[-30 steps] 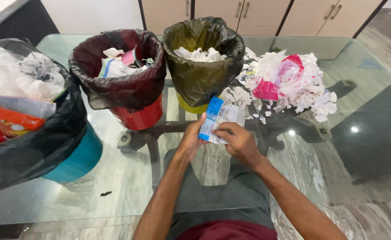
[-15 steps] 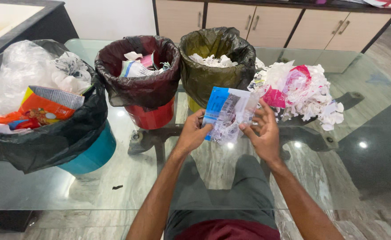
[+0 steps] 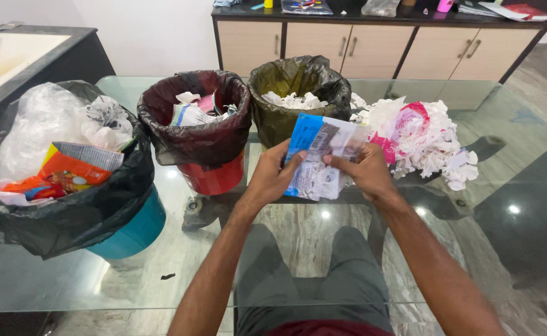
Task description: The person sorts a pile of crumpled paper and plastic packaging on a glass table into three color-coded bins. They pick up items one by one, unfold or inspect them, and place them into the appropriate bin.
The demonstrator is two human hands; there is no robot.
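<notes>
The person holds a wrapper up in front of them with both hands, above the glass table. It is a crinkly plastic wrapper, blue down its left side and white and see-through on the rest.

The left hand pinches the blue edge, thumb on the front and fingers behind. The right hand pinches the other side near the top, thumb on the front too. Both hands are closed on the wrapper, one on each side, and it is stretched flat between them.

The wrapper stands tall, its long way running up and down, leaning a bit to the right at the top. It sits right between the two hands, so neither hand is nearer than the other.

Just behind the wrapper stands the green bin, with white paper scraps in it. The red bin is to its left, with wrappers inside. The blue bin is far to the left, near the left arm, full of plastic bags and an orange packet. To the right, near the right hand, lies a pile of torn white and pink scraps on the table.
</notes>
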